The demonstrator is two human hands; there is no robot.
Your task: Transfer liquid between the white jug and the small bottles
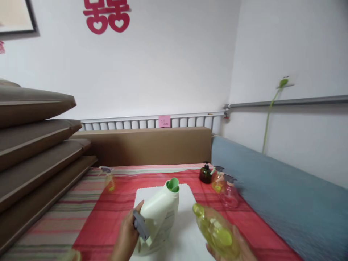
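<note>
My left hand (129,232) is closed around a grey trigger spray head (140,224), beside the lower left side of a white detergent jug (163,210). Whether its fingers also grip the jug is hidden. The jug stands tilted slightly right, its green spout (173,185) uncapped. In my right hand (239,243) is a clear yellow bottle (216,232), leaning to the left, without a pump on its neck and with some yellow-green liquid inside. The jug rests on a white mat (187,232), and the yellow bottle is to the right of it, apart.
At the right stand a dark pump bottle (206,174), a spray bottle with yellow liquid (218,183) and a pink spray bottle (230,194). Another spray bottle (110,181) is back left. Stacked brown cushions (40,137) line the left; a blue padded panel (272,185) borders the right.
</note>
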